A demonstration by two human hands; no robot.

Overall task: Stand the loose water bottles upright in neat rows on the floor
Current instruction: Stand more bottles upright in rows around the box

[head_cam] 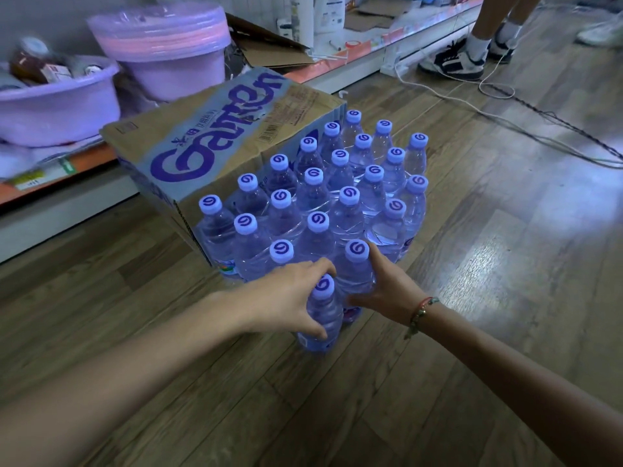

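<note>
Several clear water bottles with pale blue swirl caps (347, 197) stand upright in rows on the wooden floor beside a cardboard carton (215, 143). My left hand (290, 294) grips the nearest bottle (325, 318) around its neck and shoulder, at the front of the group. That bottle stands upright, a little apart in front of the rows. My right hand (387, 288) curls round the body of the bottle (357, 267) just behind it, at the front right corner of the rows.
The carton lies on its side against a low shelf (81, 183) holding purple plastic basins (57, 102). White and dark cables (505, 106) trail over the floor at the right. A person's feet in sneakers (455, 62) stand at the back right.
</note>
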